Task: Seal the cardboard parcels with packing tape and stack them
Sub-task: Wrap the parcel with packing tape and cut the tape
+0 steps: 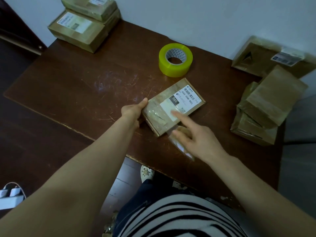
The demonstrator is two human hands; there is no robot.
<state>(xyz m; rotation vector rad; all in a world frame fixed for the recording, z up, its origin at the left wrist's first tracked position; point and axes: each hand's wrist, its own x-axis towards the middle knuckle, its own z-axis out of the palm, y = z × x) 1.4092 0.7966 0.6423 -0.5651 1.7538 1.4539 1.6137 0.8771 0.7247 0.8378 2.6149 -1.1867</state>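
1. The left hand (132, 111) grips the parcel's left end, thumb on top, its other fingers hidden underneath.
2. The right hand (200, 139) is open, fingers spread, forefinger pressing the white label.
3. The flat brown parcel (172, 106), glossy with tape, lies mid-table (85, 86), a clear tape strip (181, 146) trailing off its near edge.
4. A yellow tape roll (175, 59) stands just behind.

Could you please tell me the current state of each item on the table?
labelled parcel: flat on table, taped, tape strip trailing off near edge.
tape roll: resting hole-up, untouched, apart from parcel.
left-hand grip: holds parcel's left edge.
right-hand grip: open, forefinger on the label.
far-left parcels: stacked.
right-side parcels: piled, leaning.
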